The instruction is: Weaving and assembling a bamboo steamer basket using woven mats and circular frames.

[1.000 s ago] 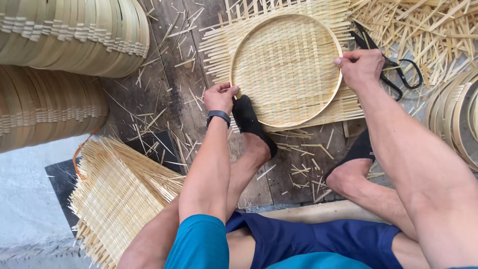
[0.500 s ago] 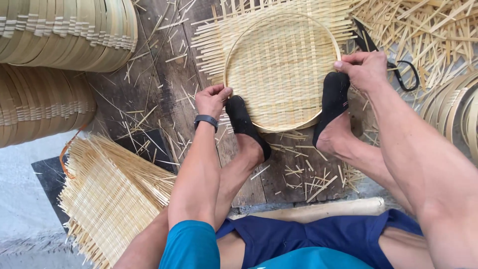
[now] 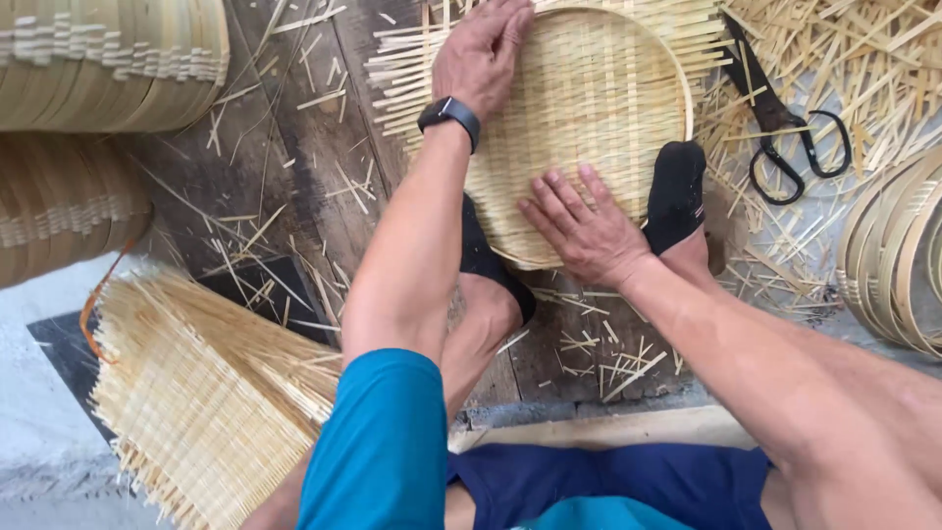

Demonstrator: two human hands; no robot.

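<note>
A round woven bamboo tray [image 3: 579,118] lies on the wooden floor [image 3: 285,186], pinned by two black-socked feet. The left hand [image 3: 483,54] lies flat, fingers together, on its far rim; the right hand [image 3: 584,226] presses open-palmed on its near edge. It looks light, springy and splintery, best held by the hoop rim. Scissors [image 3: 785,128] lie right of the hands.

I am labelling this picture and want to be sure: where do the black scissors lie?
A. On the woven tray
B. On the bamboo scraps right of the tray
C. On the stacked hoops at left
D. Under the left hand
B: the black scissors lie on loose bamboo scraps, right of the woven tray, away from both hands.
</note>
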